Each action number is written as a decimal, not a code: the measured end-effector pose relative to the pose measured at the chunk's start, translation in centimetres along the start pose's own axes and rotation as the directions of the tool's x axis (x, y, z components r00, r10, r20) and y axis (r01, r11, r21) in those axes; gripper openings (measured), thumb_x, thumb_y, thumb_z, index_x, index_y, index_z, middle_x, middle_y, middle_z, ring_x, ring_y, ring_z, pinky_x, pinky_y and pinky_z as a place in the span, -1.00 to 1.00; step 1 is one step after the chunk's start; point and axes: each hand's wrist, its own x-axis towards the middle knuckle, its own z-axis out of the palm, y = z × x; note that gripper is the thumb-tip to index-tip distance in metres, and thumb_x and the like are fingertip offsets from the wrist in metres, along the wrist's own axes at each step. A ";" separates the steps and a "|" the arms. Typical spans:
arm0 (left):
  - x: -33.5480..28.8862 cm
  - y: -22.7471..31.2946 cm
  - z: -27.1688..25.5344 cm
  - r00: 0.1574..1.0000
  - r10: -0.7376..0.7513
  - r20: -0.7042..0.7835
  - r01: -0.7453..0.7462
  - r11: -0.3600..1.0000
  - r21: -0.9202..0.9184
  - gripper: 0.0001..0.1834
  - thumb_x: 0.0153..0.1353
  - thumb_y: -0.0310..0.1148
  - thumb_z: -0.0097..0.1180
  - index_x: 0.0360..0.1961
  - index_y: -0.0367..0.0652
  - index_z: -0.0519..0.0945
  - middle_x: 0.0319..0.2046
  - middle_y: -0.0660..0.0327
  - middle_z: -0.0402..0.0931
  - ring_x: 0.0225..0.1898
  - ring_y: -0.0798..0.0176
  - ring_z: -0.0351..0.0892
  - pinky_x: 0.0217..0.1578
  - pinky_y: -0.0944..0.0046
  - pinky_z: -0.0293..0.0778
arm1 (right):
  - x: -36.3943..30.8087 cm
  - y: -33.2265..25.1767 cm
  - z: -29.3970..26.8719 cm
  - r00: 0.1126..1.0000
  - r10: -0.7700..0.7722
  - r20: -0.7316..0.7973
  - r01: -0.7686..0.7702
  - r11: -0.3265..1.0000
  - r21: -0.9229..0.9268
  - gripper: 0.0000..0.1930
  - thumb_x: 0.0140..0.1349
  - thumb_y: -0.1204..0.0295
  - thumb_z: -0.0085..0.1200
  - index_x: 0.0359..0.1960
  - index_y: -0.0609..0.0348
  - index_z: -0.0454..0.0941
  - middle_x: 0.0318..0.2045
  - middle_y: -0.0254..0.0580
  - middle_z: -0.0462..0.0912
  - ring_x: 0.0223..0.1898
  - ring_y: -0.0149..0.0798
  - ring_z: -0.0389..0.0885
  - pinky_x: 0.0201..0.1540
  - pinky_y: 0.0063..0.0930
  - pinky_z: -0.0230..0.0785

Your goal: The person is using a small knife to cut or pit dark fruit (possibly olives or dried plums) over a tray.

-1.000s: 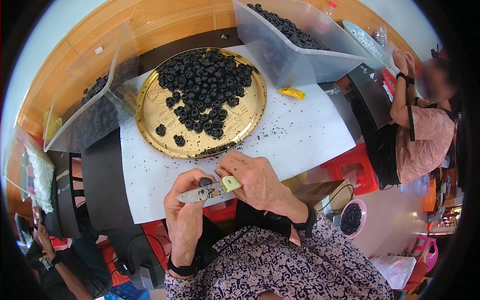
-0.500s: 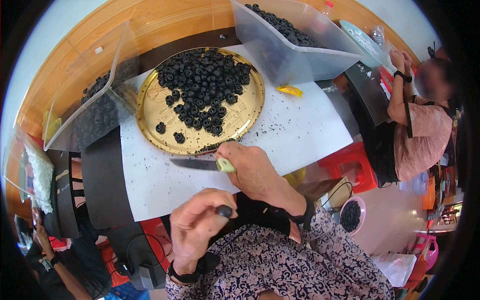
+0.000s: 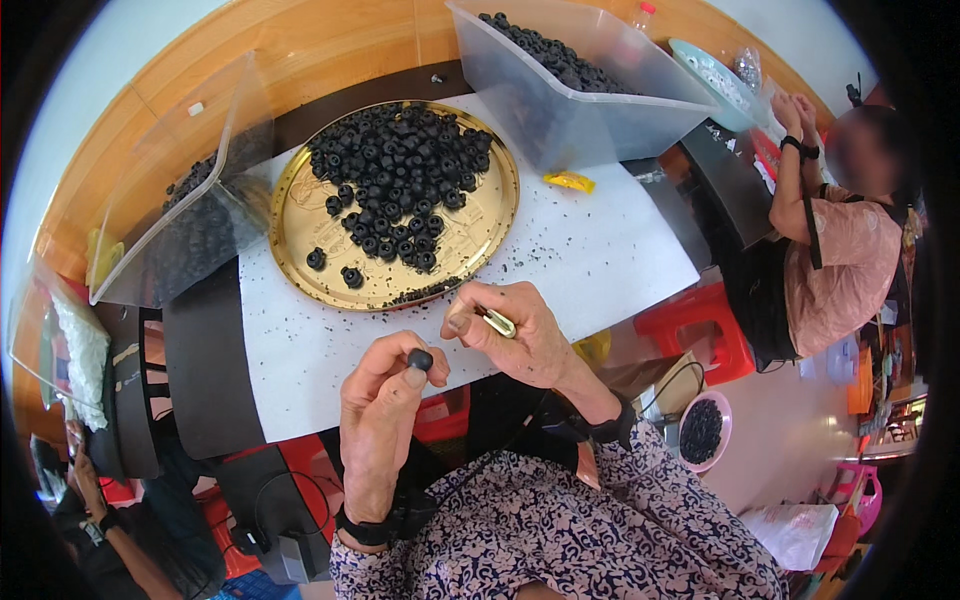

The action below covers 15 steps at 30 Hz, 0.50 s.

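Between the thumb and fingers of my left hand (image 3: 372, 415) is a small round black rubber-like piece (image 3: 419, 359). My right hand (image 3: 535, 340), just to its right, is closed round a knife with a pale green handle (image 3: 497, 322); its blade is mostly hidden by my fingers. Both hands are over the near edge of a white sheet (image 3: 330, 375). Beyond them lies a round gold tray (image 3: 310, 205) with a heap of similar black pieces (image 3: 395, 155), some showing a hole. Small black trimmings (image 3: 425, 293) gather along the tray's near rim.
Clear plastic bins with black pieces stand at left (image 3: 150, 250) and back right (image 3: 585, 125). A yellow wrapper (image 3: 570, 181) lies on the sheet. Right are a seated person (image 3: 845, 240), a red stool (image 3: 690, 325) and a pink bowl (image 3: 727, 440). Another person's arm (image 3: 135, 550) shows lower left.
My left hand has risen and turned, bringing the black piece up and left. My right hand has turned the knife, so its blade, plain before over the sheet, is now mostly hidden.
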 end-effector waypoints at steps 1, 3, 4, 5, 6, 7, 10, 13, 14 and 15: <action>0.0 -0.1 0.0 1.000 -0.004 0.001 0.004 1.000 0.000 -0.77 0.25 -0.40 0.03 -0.15 -0.33 0.46 -0.33 0.20 0.44 -0.23 0.35 0.41 -0.11 0.32 0.31 | 0.0 0.1 -0.4 0.999 -0.008 0.046 0.008 1.000 0.002 -0.72 0.28 0.28 0.03 -0.46 0.26 0.49 -0.64 -0.33 0.46 -0.60 -0.52 0.34 -0.54 -0.60 0.19; 0.1 -0.5 0.1 0.999 -0.011 -0.035 0.012 0.999 0.034 -0.79 0.25 -0.45 0.02 -0.14 -0.34 0.46 -0.33 0.22 0.45 -0.23 0.36 0.42 -0.12 0.34 0.32 | -0.1 0.2 -0.4 0.996 -0.014 0.088 0.013 1.000 0.006 -0.69 0.29 0.25 0.04 -0.48 0.27 0.48 -0.60 -0.34 0.49 -0.59 -0.52 0.37 -0.54 -0.59 0.19; 0.1 -0.5 0.4 0.999 -0.014 -0.033 0.015 0.999 0.035 -0.79 0.25 -0.45 0.02 -0.14 -0.34 0.46 -0.33 0.22 0.45 -0.23 0.36 0.42 -0.12 0.34 0.32 | 0.0 0.0 0.1 0.996 -0.002 0.084 -0.007 0.994 0.107 -0.75 0.20 0.30 0.12 -0.49 0.23 0.46 -0.64 -0.35 0.43 -0.60 -0.51 0.30 -0.53 -0.57 0.17; 0.0 -0.4 0.9 0.996 -0.023 -0.085 0.027 0.998 0.050 -0.80 0.24 -0.48 0.01 -0.14 -0.35 0.46 -0.33 0.23 0.46 -0.24 0.38 0.42 -0.12 0.35 0.33 | 0.0 -0.1 0.3 0.997 0.009 0.080 -0.026 0.978 0.206 -0.78 0.11 0.34 0.20 -0.49 0.19 0.44 -0.68 -0.36 0.36 -0.60 -0.50 0.24 -0.52 -0.55 0.14; 0.0 -0.4 1.2 0.990 -0.029 -0.138 0.038 0.997 0.064 -0.80 0.23 -0.51 0.00 -0.13 -0.35 0.47 -0.33 0.24 0.46 -0.24 0.39 0.43 -0.12 0.37 0.34 | 0.1 -0.3 0.2 0.997 0.011 0.080 -0.027 0.978 0.207 -0.78 0.11 0.34 0.20 -0.49 0.19 0.44 -0.68 -0.36 0.36 -0.60 -0.50 0.24 -0.52 -0.55 0.14; 0.0 -0.4 1.2 0.990 -0.031 -0.139 0.040 0.997 0.064 -0.80 0.23 -0.51 0.00 -0.13 -0.35 0.47 -0.33 0.24 0.46 -0.24 0.39 0.43 -0.12 0.37 0.34 | 0.3 -0.4 0.0 0.994 -0.018 0.108 0.004 0.992 0.126 -0.77 0.09 0.35 0.22 -0.49 0.18 0.43 -0.68 -0.37 0.36 -0.60 -0.49 0.25 -0.52 -0.54 0.14; 0.0 -0.5 1.2 0.985 -0.028 -0.169 0.046 0.993 0.108 -0.78 0.21 -0.55 -0.02 -0.11 -0.35 0.46 -0.33 0.26 0.47 -0.24 0.41 0.46 -0.11 0.39 0.37 | 0.4 -0.4 -0.3 0.989 -0.033 0.147 0.028 0.999 0.036 -0.78 0.07 0.37 0.24 -0.49 0.18 0.43 -0.67 -0.36 0.38 -0.59 -0.46 0.28 -0.51 -0.54 0.16; -0.1 -0.7 1.4 0.981 -0.029 -0.192 0.063 0.983 0.175 -0.77 0.22 -0.55 -0.02 -0.09 -0.34 0.47 -0.31 0.26 0.49 -0.22 0.42 0.48 -0.10 0.39 0.38 | 0.4 -0.5 -0.2 0.991 -0.050 0.126 0.047 0.998 0.029 -0.78 0.06 0.39 0.22 -0.49 0.19 0.42 -0.66 -0.34 0.41 -0.60 -0.40 0.32 -0.50 -0.52 0.19; -0.2 -0.9 1.2 0.980 -0.031 -0.198 0.067 0.982 0.178 -0.77 0.22 -0.55 -0.02 -0.09 -0.34 0.47 -0.31 0.25 0.50 -0.22 0.42 0.49 -0.09 0.39 0.38 | 0.4 -0.5 -0.1 0.992 -0.080 0.100 0.077 0.996 0.033 -0.79 0.05 0.41 0.22 -0.49 0.20 0.41 -0.66 -0.32 0.42 -0.60 -0.37 0.34 -0.50 -0.51 0.21; -0.3 -1.0 1.1 0.978 -0.032 -0.205 0.070 0.981 0.181 -0.77 0.23 -0.54 -0.02 -0.09 -0.33 0.47 -0.31 0.25 0.51 -0.21 0.41 0.50 -0.08 0.38 0.39 | 0.4 -0.5 0.0 0.992 -0.080 0.098 0.077 0.997 0.033 -0.79 0.05 0.41 0.22 -0.49 0.20 0.41 -0.66 -0.32 0.42 -0.60 -0.37 0.34 -0.50 -0.51 0.21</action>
